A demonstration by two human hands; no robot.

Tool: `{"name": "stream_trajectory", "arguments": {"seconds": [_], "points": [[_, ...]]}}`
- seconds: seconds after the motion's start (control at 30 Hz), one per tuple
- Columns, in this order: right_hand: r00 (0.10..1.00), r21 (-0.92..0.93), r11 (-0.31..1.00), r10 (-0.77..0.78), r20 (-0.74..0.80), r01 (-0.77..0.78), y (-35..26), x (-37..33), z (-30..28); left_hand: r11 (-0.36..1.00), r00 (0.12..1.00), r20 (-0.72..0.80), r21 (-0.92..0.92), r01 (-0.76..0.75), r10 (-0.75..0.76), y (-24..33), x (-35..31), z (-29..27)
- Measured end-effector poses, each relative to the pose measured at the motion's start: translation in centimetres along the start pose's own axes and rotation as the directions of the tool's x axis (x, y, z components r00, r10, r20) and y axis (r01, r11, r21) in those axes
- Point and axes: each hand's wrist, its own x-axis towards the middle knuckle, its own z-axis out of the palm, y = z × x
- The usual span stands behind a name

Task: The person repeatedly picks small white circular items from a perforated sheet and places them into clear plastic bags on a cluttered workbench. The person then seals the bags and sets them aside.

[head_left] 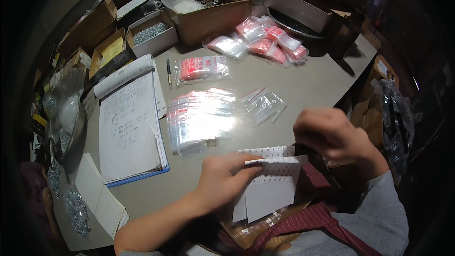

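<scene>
My left hand (pixel 225 178) pinches white label sheets (pixel 272 199) by their left side, above my lap. Rows of small printed marks cover the upper part of the sheets, and one edge folds over toward me. My right hand (pixel 327 130) is raised to the right of the sheets, apart from them. Its fingers are curled in and blurred; whatever they hold, if anything, is hidden. Beyond my left hand, clear zip bags (pixel 201 118) lie fanned out in a pile. A few more zip bags (pixel 264 104) with small pieces inside lie to their right.
A clipboard with written papers (pixel 130 128) lies left, beside a pen (pixel 169 73). Packs of red-topped bags (pixel 272 40) lie farther back. Cartons (pixel 213 14) and a box of small metal parts (pixel 150 33) line the far edge. Another person's hand (pixel 47 198) shows at far left.
</scene>
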Motion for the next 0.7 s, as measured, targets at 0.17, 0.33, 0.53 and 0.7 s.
{"name": "stream_trajectory", "arguments": {"seconds": [0.17, 0.33, 0.53, 0.7], "points": [[0.943, 0.098, 0.954, 0.26, 0.209, -0.285, 3.5, 6.5, -1.7, 0.987, 0.993, 0.04, 0.109, -0.117, 0.113, 0.1, -0.3, -0.3], [0.879, -0.086, 0.954, 0.298, 0.373, -0.287, 6.0, 10.3, 0.0, 0.983, 0.988, 0.058, 0.109, -0.146, 0.14, 0.2, 0.0, -0.1], [0.933, -0.11, 0.979, 0.195, 0.303, -0.169, 6.7, 11.1, 2.0, 0.971, 0.983, 0.071, 0.156, -0.18, 0.171, 0.6, -0.2, -0.1], [0.895, -0.308, 0.943, 0.241, 0.376, -0.125, 4.0, 11.3, 1.4, 0.857, 0.89, 0.241, 0.264, -0.443, 0.386, 0.1, -0.4, -0.4]]}}
